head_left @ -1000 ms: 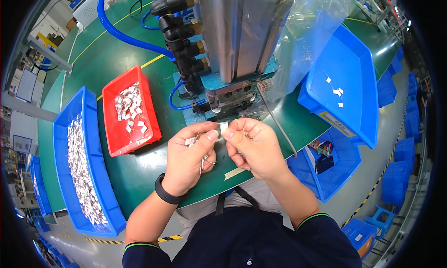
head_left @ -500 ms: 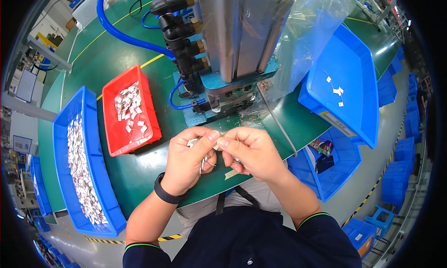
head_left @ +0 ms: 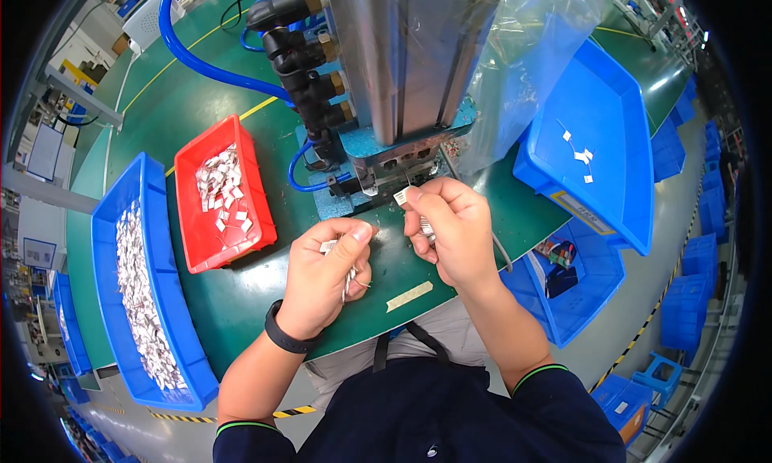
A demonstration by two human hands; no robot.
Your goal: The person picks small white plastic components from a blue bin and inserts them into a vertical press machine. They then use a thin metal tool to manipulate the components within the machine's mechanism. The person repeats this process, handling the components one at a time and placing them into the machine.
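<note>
Nearest you, a pale strip of tape (head_left: pixel 409 297) lies on the green table (head_left: pixel 253 306) below your hands. Your left hand (head_left: pixel 326 278), dark band (head_left: pixel 287 330) at the wrist, is closed around a bunch of wired pieces (head_left: pixel 351 282); its thumb is against the curled index finger, and what lies between those two tips, if anything, cannot be made out.

Your right hand (head_left: pixel 450 230) is farther forward and is the nearer of the two to the press (head_left: pixel 402 164). Its thumb and index finger are clamped on one flat white piece (head_left: pixel 400 196), while a few spare pieces (head_left: pixel 427 231) sit in the curled fingers below. The clamped piece juts from the fingertips to the left, its face turned up to you, just in front of the press's lower tooling. It looks nearly square from here, so its long axis is hard to tell, as is whether it touches the metal.

Beyond, left of the press, stand a red tray (head_left: pixel 259 194) and a blue tray (head_left: pixel 178 302) of similar pieces; to its right, another blue bin (head_left: pixel 619 117) holds only a few.
</note>
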